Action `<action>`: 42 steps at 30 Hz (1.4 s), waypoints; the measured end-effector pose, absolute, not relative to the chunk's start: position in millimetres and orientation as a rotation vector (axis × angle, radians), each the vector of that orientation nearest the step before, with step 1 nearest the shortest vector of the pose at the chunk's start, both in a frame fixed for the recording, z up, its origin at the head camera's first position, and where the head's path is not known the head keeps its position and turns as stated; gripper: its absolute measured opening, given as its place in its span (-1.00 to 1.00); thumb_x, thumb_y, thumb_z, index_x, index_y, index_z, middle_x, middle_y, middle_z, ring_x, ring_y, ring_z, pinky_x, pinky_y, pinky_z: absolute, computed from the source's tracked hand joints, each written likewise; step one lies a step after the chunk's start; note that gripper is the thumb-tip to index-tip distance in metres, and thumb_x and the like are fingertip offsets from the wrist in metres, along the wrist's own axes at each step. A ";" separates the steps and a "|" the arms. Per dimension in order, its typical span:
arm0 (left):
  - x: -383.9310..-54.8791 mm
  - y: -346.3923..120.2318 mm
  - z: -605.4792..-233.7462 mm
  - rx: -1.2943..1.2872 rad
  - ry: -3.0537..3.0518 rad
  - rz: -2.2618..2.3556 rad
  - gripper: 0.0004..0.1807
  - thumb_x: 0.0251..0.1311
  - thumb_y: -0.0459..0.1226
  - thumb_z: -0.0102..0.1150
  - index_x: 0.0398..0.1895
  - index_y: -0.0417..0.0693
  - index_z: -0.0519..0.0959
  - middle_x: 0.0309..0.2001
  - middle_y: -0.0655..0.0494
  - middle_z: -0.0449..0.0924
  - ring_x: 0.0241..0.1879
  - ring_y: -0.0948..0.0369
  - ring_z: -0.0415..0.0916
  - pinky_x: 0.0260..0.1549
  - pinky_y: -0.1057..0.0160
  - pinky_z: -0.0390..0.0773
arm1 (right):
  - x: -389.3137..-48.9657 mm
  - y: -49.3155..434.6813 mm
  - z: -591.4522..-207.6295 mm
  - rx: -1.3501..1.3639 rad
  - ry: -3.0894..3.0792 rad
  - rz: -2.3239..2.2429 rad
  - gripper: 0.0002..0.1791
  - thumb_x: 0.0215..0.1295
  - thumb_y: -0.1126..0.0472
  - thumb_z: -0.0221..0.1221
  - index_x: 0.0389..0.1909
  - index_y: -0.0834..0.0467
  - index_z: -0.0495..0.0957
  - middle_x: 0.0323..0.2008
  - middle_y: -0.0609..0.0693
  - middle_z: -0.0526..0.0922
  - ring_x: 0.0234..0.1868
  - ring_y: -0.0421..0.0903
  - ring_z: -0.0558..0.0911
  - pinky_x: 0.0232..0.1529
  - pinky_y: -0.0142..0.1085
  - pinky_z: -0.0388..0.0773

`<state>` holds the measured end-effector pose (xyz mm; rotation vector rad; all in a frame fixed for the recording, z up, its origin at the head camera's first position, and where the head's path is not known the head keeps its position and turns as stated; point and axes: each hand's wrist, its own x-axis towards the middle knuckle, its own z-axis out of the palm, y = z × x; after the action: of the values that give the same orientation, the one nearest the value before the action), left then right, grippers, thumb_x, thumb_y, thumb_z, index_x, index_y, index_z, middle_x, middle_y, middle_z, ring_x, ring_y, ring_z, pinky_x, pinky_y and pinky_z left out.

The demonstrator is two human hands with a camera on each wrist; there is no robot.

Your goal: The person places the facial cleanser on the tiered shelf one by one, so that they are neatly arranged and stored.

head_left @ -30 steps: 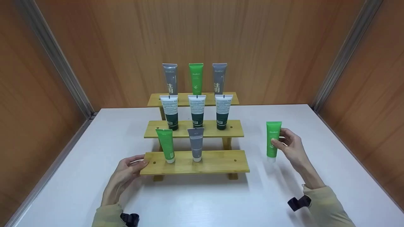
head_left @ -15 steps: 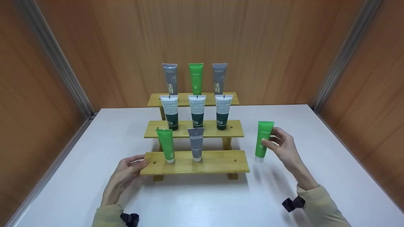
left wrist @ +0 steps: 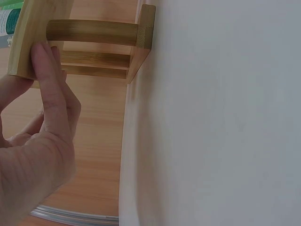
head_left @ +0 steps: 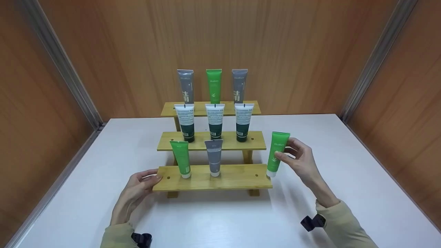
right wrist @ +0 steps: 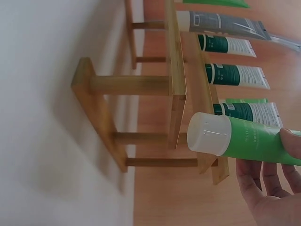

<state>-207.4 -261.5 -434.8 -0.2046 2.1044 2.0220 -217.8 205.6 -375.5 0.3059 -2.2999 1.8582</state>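
Observation:
My right hand (head_left: 299, 162) pinches a green tube (head_left: 278, 151) with a white cap, tilted slightly, its cap at the right end of the lowest shelf (head_left: 237, 177); in the right wrist view the cap (right wrist: 209, 134) appears apart from the board. With thumb and fingers my left hand (head_left: 136, 187) grips that shelf's left end; the left wrist view shows fingers (left wrist: 51, 94) under the board (left wrist: 28, 37). On the lowest shelf stand another green tube (head_left: 181, 158) at left and a grey tube (head_left: 214, 156) in the middle, both cap down.
Three white and dark green tubes (head_left: 215, 120) stand on the middle shelf (head_left: 229, 144). Behind them, the top shelf (head_left: 165, 109) carries two grey tubes (head_left: 239, 86) and a green one (head_left: 214, 86). Wooden walls (head_left: 220, 41) enclose the white table (head_left: 220, 220).
My right hand has carried the green tube leftward, from well right of the stand to the lowest shelf's right end, tilting it a little. The left hand and standing tubes stay put.

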 end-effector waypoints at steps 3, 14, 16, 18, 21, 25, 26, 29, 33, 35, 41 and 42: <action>-207.8 -261.8 -434.6 -0.210 2.108 2.016 -0.32 0.32 -0.32 0.25 0.40 -0.47 0.25 -0.09 0.03 0.63 -0.17 0.31 0.65 -0.17 0.42 0.67 | -218.4 200.6 -374.7 0.319 -2.294 1.867 -0.46 0.26 0.40 0.32 0.25 0.32 0.44 0.00 -0.05 0.59 0.01 -0.16 0.64 0.06 -0.39 0.64; -206.9 -262.0 -434.2 -0.218 2.103 2.010 -0.32 0.32 -0.32 0.25 0.40 -0.45 0.25 -0.09 0.05 0.64 -0.18 0.32 0.65 -0.17 0.42 0.66 | -220.2 185.1 -374.1 0.365 -2.295 1.874 -0.47 0.23 0.39 0.35 0.23 0.29 0.48 0.04 0.00 0.60 0.02 -0.12 0.65 0.09 -0.37 0.63; -207.1 -262.3 -434.1 -0.216 2.110 2.003 -0.32 0.32 -0.31 0.25 0.40 -0.45 0.26 -0.08 0.03 0.64 -0.17 0.32 0.65 -0.17 0.42 0.66 | -220.9 182.4 -374.2 0.376 -2.290 1.883 -0.48 0.23 0.39 0.35 0.22 0.28 0.49 0.04 0.00 0.61 0.02 -0.12 0.65 0.09 -0.36 0.63; -207.4 -262.6 -434.1 -0.213 2.116 1.994 -0.31 0.32 -0.30 0.25 0.41 -0.44 0.25 -0.06 0.03 0.63 -0.17 0.32 0.65 -0.16 0.42 0.66 | -221.9 179.6 -374.6 0.391 -2.289 1.886 -0.48 0.23 0.39 0.35 0.22 0.28 0.50 0.04 0.00 0.61 0.01 -0.12 0.66 0.09 -0.35 0.64; -207.3 -262.5 -434.3 -0.215 2.122 1.990 -0.31 0.32 -0.30 0.25 0.41 -0.44 0.25 -0.07 0.04 0.63 -0.17 0.32 0.65 -0.16 0.42 0.66 | -223.7 174.9 -375.7 0.422 -2.292 1.886 -0.48 0.22 0.39 0.35 0.22 0.29 0.50 0.05 0.04 0.60 0.01 -0.11 0.65 0.09 -0.34 0.65; -207.2 -262.3 -434.4 -0.205 2.127 1.994 -0.32 0.32 -0.30 0.25 0.41 -0.45 0.25 -0.12 0.07 0.63 -0.19 0.32 0.65 -0.18 0.42 0.66 | -225.4 168.3 -376.6 0.449 -2.304 1.878 -0.48 0.21 0.39 0.36 0.21 0.30 0.50 0.06 0.07 0.60 0.02 -0.07 0.65 0.08 -0.33 0.65; -207.3 -262.3 -434.2 -0.200 2.126 1.996 -0.32 0.33 -0.30 0.25 0.41 -0.45 0.25 -0.13 0.08 0.63 -0.20 0.32 0.65 -0.19 0.42 0.66 | -225.9 166.8 -376.7 0.449 -2.306 1.879 -0.48 0.21 0.39 0.36 0.20 0.30 0.51 0.06 0.07 0.60 0.02 -0.06 0.65 0.08 -0.32 0.65; -207.6 -262.8 -433.5 -0.193 2.123 2.003 -0.32 0.33 -0.31 0.25 0.41 -0.46 0.25 -0.14 0.09 0.64 -0.20 0.32 0.66 -0.19 0.42 0.66 | -226.3 161.6 -376.0 0.459 -2.310 1.881 -0.49 0.22 0.37 0.36 0.20 0.29 0.51 0.06 0.08 0.60 0.03 -0.03 0.64 0.09 -0.32 0.64; -207.2 -263.3 -432.4 -0.188 2.114 1.998 -0.31 0.34 -0.30 0.24 0.42 -0.46 0.24 -0.13 0.10 0.65 -0.19 0.33 0.66 -0.18 0.43 0.66 | -227.7 155.4 -375.9 0.472 -2.308 1.887 -0.51 0.22 0.34 0.37 0.18 0.29 0.53 0.05 0.09 0.62 0.03 -0.01 0.64 0.10 -0.30 0.64; -207.1 -263.1 -432.1 -0.189 2.114 1.996 -0.31 0.33 -0.29 0.25 0.42 -0.45 0.24 -0.13 0.10 0.65 -0.19 0.32 0.65 -0.18 0.42 0.66 | -228.8 152.8 -376.5 0.478 -2.309 1.888 -0.52 0.22 0.34 0.37 0.17 0.28 0.53 0.05 0.09 0.63 0.02 -0.01 0.65 0.11 -0.27 0.63; -206.5 -262.9 -432.0 -0.182 2.104 1.999 -0.30 0.33 -0.27 0.26 0.41 -0.45 0.25 -0.12 0.10 0.65 -0.19 0.32 0.65 -0.18 0.42 0.66 | -230.7 146.7 -379.1 0.491 -2.315 1.897 -0.53 0.21 0.34 0.37 0.15 0.26 0.55 0.03 0.10 0.63 0.01 -0.02 0.65 0.16 -0.12 0.63; -206.2 -263.0 -432.1 -0.180 2.099 2.003 -0.30 0.33 -0.28 0.27 0.41 -0.45 0.25 -0.12 0.09 0.66 -0.18 0.32 0.65 -0.18 0.42 0.66 | -230.7 146.0 -379.4 0.491 -2.315 1.900 -0.53 0.21 0.34 0.37 0.15 0.26 0.55 0.03 0.10 0.63 0.01 -0.01 0.65 0.16 -0.10 0.63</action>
<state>-206.2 -263.0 -432.1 -0.1796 2.0988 2.0027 -230.7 146.0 -379.4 0.4910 -2.3152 1.8997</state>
